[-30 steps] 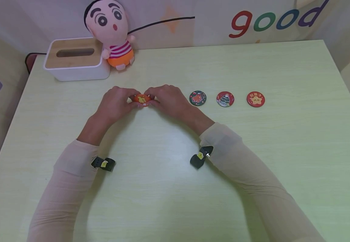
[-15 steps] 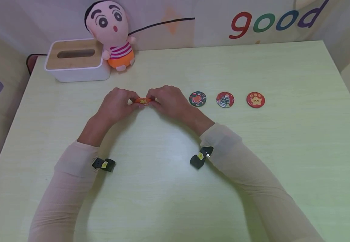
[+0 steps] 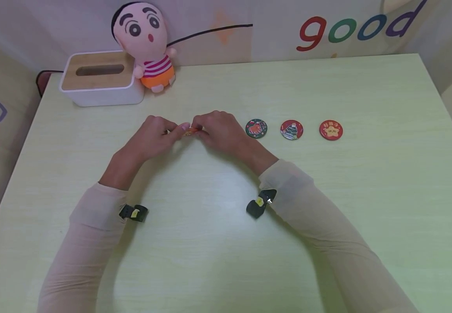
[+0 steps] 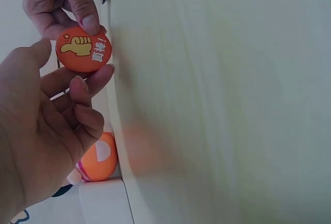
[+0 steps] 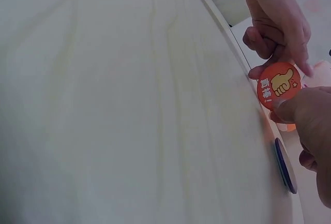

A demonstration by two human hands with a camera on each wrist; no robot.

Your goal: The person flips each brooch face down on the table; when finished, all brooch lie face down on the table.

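Note:
An orange-red round badge (image 4: 77, 61) with a yellow thumbs-up and white characters is held up between both hands; in the head view only a sliver of the badge (image 3: 189, 131) shows. My right hand (image 3: 222, 132) pinches its edge, thumb on the printed face. My left hand (image 3: 149, 137) is at the opposite edge, its fingers loosely bent against the rim and behind it, the thumb lifted off the face. In the right wrist view the badge (image 5: 276, 81) faces the camera, tilted up. To the right lie a dark green badge (image 3: 256, 128), a red tree badge (image 3: 291, 130) and a red star badge (image 3: 330, 130) in a row.
A white tissue box (image 3: 101, 96) with a wooden lid stands at the back left of the pale table (image 3: 194, 243). A plush doll (image 3: 155, 69) leans beside it. Behind the table hangs a cloth (image 3: 273, 34) with coloured letters.
The badge has tipped, so its face has turned from the head camera to a thin sliver. My left thumb has lifted and stretched out towards the right hand. The right hand keeps its pinch.

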